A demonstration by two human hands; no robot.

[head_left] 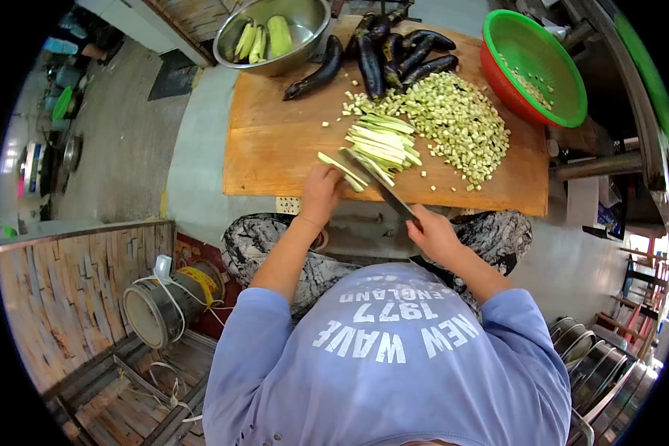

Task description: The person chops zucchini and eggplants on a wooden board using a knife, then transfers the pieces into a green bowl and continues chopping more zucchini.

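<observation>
My right hand (432,233) grips a knife (390,195), its blade slanting up and left across the front of the wooden board (264,141). On the left side of the blade, my left hand (320,196) has its fingers closed at the near ends of a few peeled eggplant strips (340,169). A stack of pale green eggplant strips (385,140) lies just beyond the blade. To its right spreads a heap of diced eggplant (461,119). Several whole dark eggplants (372,65) rest along the back of the board.
At the back left, a steel bowl (310,31) holds peeled eggplants (279,36). A green colander (507,31) sits in a red basin (502,84) at the right, with some dice inside. Stacked metal pans (598,364) stand at lower right, and a metal cylinder (147,312) at lower left.
</observation>
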